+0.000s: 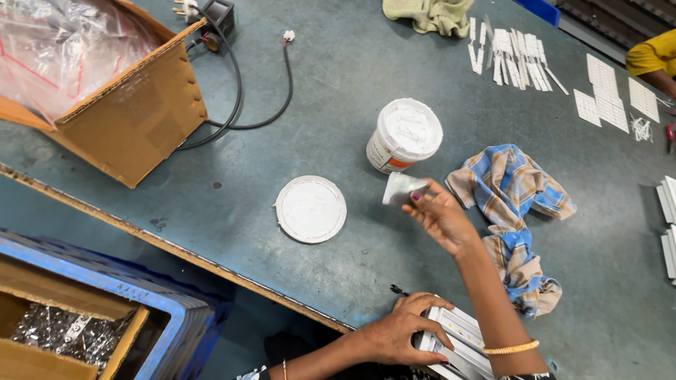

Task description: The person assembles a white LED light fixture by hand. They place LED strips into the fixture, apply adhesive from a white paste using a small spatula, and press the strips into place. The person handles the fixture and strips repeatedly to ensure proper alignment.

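Note:
My right hand pinches a small white card smeared with paste just below an open white tub of white paste. The tub's round lid lies flat to the left of the card. My left hand rests at the table's near edge, fingers curled over a white metal strip housing with small pale squares along it. A gold bangle sits on my right wrist.
A blue checked cloth lies right of my right hand. A cardboard box with plastic bags stands at the back left, black cables beside it. White strips and boards lie far right, near another person's yellow sleeve. A blue crate sits below the table.

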{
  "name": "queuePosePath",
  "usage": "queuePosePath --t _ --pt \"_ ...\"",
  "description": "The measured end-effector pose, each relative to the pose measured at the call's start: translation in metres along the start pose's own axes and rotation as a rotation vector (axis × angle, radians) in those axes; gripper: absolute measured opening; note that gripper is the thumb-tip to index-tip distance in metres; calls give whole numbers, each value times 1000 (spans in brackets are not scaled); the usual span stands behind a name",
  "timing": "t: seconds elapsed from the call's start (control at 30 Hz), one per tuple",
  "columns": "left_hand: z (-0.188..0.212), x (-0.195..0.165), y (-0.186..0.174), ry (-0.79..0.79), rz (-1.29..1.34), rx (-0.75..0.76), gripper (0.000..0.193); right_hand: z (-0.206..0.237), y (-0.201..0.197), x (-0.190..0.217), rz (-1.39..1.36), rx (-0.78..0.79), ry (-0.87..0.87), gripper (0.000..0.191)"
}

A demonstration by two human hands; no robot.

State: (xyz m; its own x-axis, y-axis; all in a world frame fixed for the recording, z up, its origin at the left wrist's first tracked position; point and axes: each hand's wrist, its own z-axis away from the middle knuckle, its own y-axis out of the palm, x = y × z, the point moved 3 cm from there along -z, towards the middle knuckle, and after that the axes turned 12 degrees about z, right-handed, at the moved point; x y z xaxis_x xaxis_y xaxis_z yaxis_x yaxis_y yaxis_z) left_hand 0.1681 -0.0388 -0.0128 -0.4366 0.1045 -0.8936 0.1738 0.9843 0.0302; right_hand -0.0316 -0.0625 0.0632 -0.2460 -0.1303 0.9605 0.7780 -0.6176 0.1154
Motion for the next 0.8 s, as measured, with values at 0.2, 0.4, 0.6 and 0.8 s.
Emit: queuePosePath --t 0.2,0.4,0.6,0.8 --pt "2 1 -1 16 14 3 23 -10 25 -22 88 227 164 32" --pt "3 1 -3 48 18 -3 24 -29 44 -27 316 352 206 36" --pt "3 2 -3 66 23 -19 22 -45 56 -30 507 279 279 37" --pt "4 5 -4 70 -29 -19 21 -57 66 -28 622 315 240 25"
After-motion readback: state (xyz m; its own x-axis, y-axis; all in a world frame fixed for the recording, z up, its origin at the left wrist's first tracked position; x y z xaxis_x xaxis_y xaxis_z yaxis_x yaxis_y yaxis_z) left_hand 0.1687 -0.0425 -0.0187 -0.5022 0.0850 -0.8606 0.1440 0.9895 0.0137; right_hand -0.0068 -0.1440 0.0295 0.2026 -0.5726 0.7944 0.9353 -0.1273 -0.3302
